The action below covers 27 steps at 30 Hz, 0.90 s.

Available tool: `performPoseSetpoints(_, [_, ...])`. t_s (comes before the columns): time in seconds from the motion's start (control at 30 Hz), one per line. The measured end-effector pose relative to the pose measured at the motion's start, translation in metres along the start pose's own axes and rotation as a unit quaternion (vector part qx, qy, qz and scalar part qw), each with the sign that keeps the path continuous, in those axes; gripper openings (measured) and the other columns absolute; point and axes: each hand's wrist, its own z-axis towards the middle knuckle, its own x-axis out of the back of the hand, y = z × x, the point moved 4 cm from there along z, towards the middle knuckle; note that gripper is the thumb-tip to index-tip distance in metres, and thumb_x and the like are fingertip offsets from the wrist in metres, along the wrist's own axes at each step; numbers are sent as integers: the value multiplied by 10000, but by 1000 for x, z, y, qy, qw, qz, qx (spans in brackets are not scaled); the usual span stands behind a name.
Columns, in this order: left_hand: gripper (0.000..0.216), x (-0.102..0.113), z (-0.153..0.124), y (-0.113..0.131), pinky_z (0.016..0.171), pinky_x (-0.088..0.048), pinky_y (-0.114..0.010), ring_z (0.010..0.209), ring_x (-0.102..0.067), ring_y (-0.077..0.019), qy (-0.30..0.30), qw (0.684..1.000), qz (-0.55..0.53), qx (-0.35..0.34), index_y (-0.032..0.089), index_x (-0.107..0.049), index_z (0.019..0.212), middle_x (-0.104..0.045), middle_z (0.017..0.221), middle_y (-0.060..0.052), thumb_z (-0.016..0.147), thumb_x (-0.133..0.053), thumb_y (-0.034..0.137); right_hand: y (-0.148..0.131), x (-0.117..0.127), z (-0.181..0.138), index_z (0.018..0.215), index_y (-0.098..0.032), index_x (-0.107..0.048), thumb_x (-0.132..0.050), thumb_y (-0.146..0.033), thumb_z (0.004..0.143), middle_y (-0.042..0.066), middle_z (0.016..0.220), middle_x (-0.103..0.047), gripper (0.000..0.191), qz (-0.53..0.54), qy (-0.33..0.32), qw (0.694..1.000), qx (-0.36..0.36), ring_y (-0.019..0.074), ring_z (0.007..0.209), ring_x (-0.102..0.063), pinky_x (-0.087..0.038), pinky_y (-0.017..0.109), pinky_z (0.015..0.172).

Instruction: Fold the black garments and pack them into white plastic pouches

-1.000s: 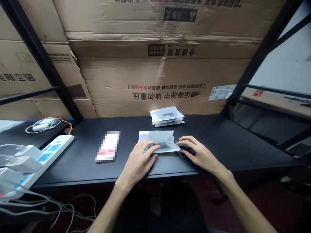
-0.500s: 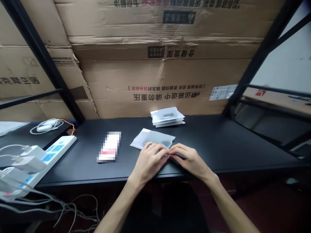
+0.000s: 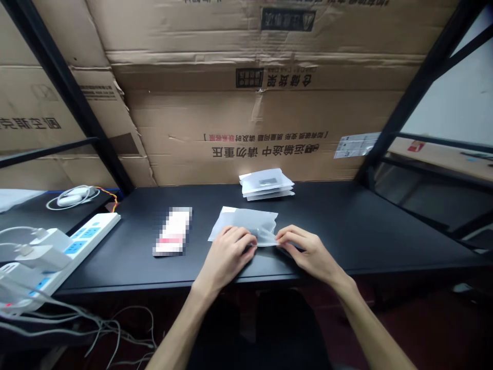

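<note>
A frosted plastic bag [image 3: 246, 222] lies flat on the black table [image 3: 346, 226] just in front of me. My left hand [image 3: 227, 254] rests on the bag's near left part, fingers curled and pressing down on it. My right hand [image 3: 308, 252] pinches the bag's near right corner between thumb and fingers. A stack of similar white bags [image 3: 266, 184] sits farther back, near the cardboard wall. A small pixelated package [image 3: 172, 231] lies to the left of my left hand.
Large cardboard boxes [image 3: 246, 103] stand behind the table. A white power strip [image 3: 73, 246] with plugged adapters and cables lies at the left. A white coiled cable [image 3: 71, 198] sits far left. Black shelf posts [image 3: 408, 92] frame both sides.
My hands came together at the bag's near edge, then spread slightly. The bag turned on the table and now lies squarer, with my right fingers pinching its right corner.
</note>
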Motion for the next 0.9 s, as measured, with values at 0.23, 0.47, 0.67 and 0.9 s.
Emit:
performPoseSetpoints(0.23, [82, 17, -13, -22, 933, -512, -393, 914, -686, -197, -9, 999, 19, 29, 239, -683, 1019, -761, 1025, -13, 1031, -618, 191, 16, 20, -10, 913, -261, -686, -553, -222, 1047, 55, 1072, -745, 193, -6, 19, 1000, -25, 223, 948, -726, -598, 370, 850])
performPoseSetpoints(0.47, [99, 32, -20, -41, 912, -513, -401, 914, -683, -205, -13, 997, 47, 54, 235, -688, 1021, -753, 1035, -29, 1034, -591, 219, 23, 31, -14, 909, -264, -667, -587, -271, 1040, 56, 1082, -744, 154, 1, 57, 997, -61, 254, 992, -725, -596, 407, 881])
performPoseSetpoints(0.67, [99, 34, -19, -37, 1000, -493, -436, 1106, -663, -240, -14, 998, 42, 44, 254, -683, 1113, -714, 1207, -50, 1022, -647, 238, 20, 29, -15, 953, -266, -664, -635, -316, 1028, 56, 1061, -738, 95, 50, 59, 993, -84, 248, 966, -715, -586, 393, 854])
performPoseSetpoints(0.9, [154, 24, -14, -20, 1010, -507, -423, 1190, -627, -246, 2, 1000, 11, -8, 290, -747, 1147, -672, 1325, -69, 1069, -615, 274, -4, 18, -11, 960, -267, -655, -641, -258, 1023, 60, 1048, -730, 65, 78, 18, 996, -38, 245, 992, -708, -578, 380, 853])
